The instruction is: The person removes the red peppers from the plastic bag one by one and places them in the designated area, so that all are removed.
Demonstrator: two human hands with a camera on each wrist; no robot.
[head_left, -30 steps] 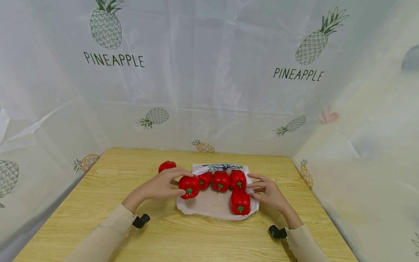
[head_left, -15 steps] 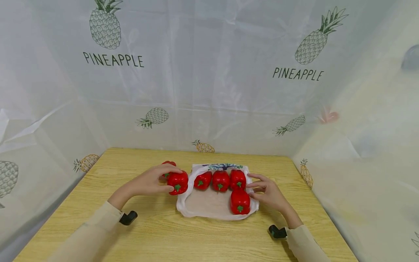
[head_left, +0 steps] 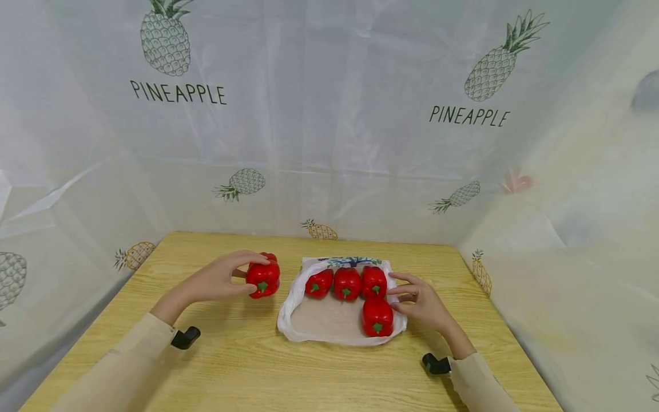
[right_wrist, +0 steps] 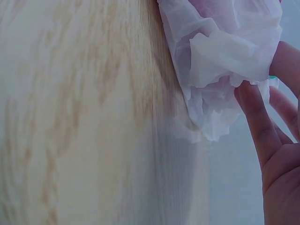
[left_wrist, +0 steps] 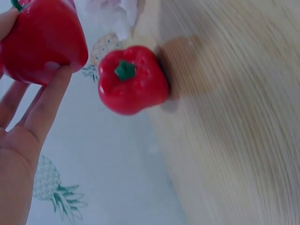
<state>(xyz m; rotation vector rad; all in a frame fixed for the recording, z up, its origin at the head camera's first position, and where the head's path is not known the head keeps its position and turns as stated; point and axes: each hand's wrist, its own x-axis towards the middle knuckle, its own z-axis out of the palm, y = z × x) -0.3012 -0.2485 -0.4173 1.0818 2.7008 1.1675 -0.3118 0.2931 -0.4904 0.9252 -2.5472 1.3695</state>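
My left hand [head_left: 255, 275] grips a red bell pepper [head_left: 265, 280] just above the table, left of a white plastic bag [head_left: 329, 320]. In the left wrist view the held pepper [left_wrist: 42, 40] sits at my fingertips [left_wrist: 49, 96], and a second pepper [left_wrist: 132, 79] lies on the wood just beyond it. That second pepper [head_left: 269, 257] is mostly hidden behind the held one in the head view. Three peppers [head_left: 347, 283] line the bag's far side and a fourth pepper [head_left: 378, 317] lies nearer. My right hand [head_left: 399, 293] rests with straight fingers [right_wrist: 255, 122] against the bag's right edge [right_wrist: 225, 51].
The wooden table [head_left: 319, 372] is walled on three sides by a white pineapple-print sheet [head_left: 329, 143]. Bare wood stretches in front of the bag and to the far left. Black wrist cameras [head_left: 185, 337] sit at both sleeves.
My left hand has carried its pepper leftward, from the bag's left rim out to beside the lone pepper on the table. The right hand has stayed put.
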